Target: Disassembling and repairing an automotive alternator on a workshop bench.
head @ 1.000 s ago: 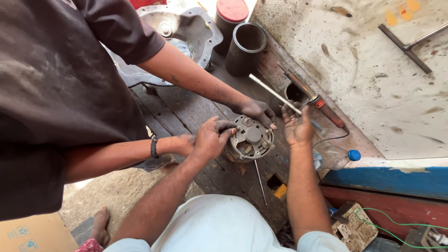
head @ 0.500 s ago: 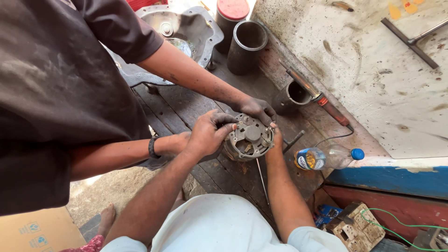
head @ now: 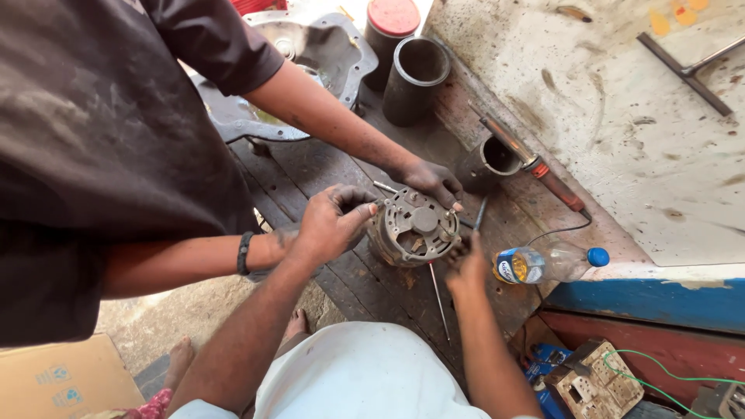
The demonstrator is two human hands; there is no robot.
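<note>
A round grey alternator (head: 415, 226) stands on dark wooden planks (head: 326, 174). My left hand (head: 332, 223) grips its left side, thumb over the top edge. My right hand (head: 466, 268) presses bent fingers against its lower right rim; the fingertips are hidden. A co-worker in a dark shirt rests one hand (head: 431, 183) on the alternator's far side, while the other hand (head: 273, 247) sits mostly hidden behind my left wrist. A thin metal rod (head: 439, 301) lies on the planks below the alternator. Beside its right edge pokes a dark screwdriver tip (head: 481, 211).
A plastic bottle with a blue cap (head: 547, 264) lies to the right. Behind are a short pipe (head: 490, 159), a red-handled tool (head: 547, 177), a dark cylinder (head: 415, 77), a red-lidded can (head: 392, 23) and a metal housing (head: 314, 54). A socket box (head: 594, 380) sits lower right.
My right hand has let go of the long rod and come down to the alternator's lower right rim. My left hand and the co-worker's hands have stayed on the alternator.
</note>
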